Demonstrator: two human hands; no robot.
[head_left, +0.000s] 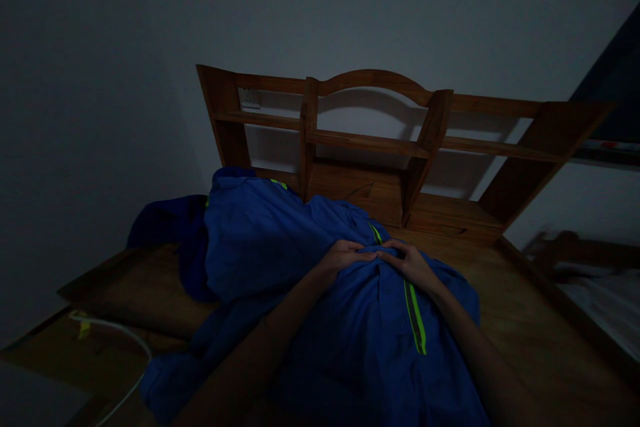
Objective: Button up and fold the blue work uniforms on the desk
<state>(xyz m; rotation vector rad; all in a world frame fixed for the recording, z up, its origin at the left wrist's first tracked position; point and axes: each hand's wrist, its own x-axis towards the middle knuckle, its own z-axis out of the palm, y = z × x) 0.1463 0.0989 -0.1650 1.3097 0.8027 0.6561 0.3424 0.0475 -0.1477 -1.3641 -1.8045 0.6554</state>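
A blue jacket (270, 233) with yellow-green reflective strips lies spread and rumpled across the wooden desk (493, 293). My left hand (346, 255) pinches a fold of its cloth near the middle. Close beside it, my right hand (407, 261) grips the same fold, the fingertips of both hands almost meeting. Folds fan out below the hands towards me. One strip (415, 317) runs under my right wrist. Whether a button or fastener sits between the fingers is too dark to tell. Darker blue cloth (170, 220) hangs out at the jacket's left.
A wooden shelf unit (370, 143) with several compartments stands at the back against the wall. A power socket (250, 99) shows behind its left part. At the lower left, a white cable (133, 333) curves down past the desk edge. A wooden frame (590, 250) stands at right.
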